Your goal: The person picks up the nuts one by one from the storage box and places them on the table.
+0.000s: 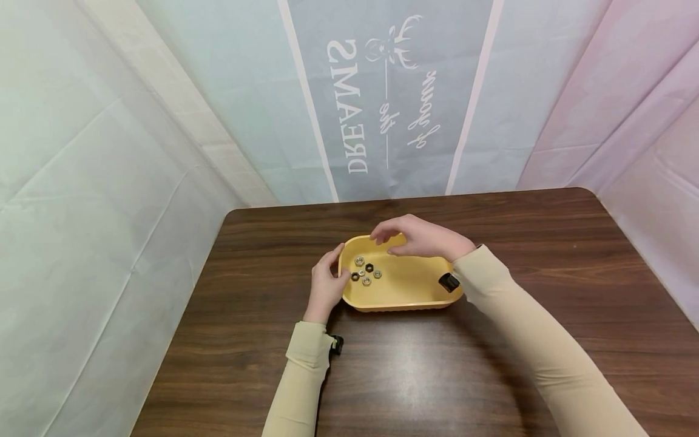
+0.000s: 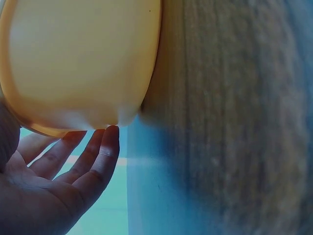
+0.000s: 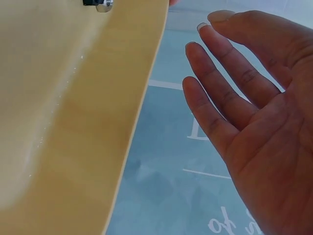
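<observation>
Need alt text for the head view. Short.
A person's left hand grips the left end of a yellow tray, where black and silver hex nuts cluster. The empty right hand hovers near the tray's far rim. The tray stands on a dark wood-grain table.

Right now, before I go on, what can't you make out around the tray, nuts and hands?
Nuts: too small in the head view to read threads or markings; in the right wrist view, the top edge cuts off the group.
Yellow tray: in the head view, its far rim is partly hidden by the right hand.
Left hand: in the left wrist view, its thumb runs off the left edge.
Table: blurred in the left wrist view.
</observation>
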Motion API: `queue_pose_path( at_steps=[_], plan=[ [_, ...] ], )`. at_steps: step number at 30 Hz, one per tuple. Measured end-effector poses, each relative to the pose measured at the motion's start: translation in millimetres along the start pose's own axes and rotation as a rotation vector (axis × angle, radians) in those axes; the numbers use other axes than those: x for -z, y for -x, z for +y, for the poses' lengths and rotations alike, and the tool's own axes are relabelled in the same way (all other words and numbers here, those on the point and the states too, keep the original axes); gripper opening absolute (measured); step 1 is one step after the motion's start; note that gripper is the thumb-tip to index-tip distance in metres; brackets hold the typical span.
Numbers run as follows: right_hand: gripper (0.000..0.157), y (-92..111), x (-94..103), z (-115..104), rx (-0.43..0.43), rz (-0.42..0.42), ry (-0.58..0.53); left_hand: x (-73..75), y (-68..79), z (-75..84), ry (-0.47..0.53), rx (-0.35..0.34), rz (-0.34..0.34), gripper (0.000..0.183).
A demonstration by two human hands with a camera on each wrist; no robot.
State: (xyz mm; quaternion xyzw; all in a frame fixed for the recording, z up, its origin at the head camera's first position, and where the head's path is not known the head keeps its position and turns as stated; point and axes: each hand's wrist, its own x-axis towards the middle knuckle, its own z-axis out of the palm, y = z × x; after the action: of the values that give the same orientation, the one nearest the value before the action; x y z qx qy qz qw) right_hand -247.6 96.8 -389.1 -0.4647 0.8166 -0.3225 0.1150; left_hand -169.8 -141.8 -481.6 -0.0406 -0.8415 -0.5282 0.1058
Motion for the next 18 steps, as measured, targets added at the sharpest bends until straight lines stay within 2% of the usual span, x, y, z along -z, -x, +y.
queue_pose_path(
  at_steps=[18],
  plan=[
    [0.042, -4.0, -8.5, 6.0, -0.006, -0.036, -0.032, -0.4, 0.3, 2.4, 0.011, 0.019, -0.005, 0.058]
  ],
)
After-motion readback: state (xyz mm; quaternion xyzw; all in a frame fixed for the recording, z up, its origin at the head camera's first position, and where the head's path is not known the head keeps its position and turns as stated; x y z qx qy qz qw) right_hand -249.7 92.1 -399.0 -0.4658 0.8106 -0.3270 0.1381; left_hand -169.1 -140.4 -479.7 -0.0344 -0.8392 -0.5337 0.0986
